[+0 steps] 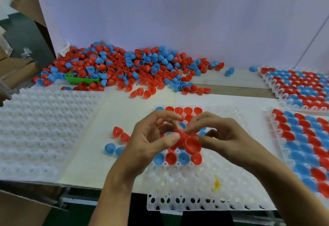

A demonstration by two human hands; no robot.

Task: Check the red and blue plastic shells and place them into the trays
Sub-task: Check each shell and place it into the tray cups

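At the centre of the frame, over a white perforated tray (187,186) on the pale surface (124,111), both hands meet on nested red shells (188,141). The left hand (151,138) pinches them between thumb and curled fingers; the right hand (219,133) pinches the other side with its fingertips. That tray holds a few rows of red and blue shells, its lower half bare save a small yellow scrap (216,184). Four loose shells (115,142) lie just left of it. At the upper middle a big heap of shells (124,67) half buries a green bin (80,79) against a lilac wall (178,15). Filled trays (302,136) sit at the right edge; a stack of empty white trays (41,127) lies at the left, cardboard boxes (16,69) beyond.
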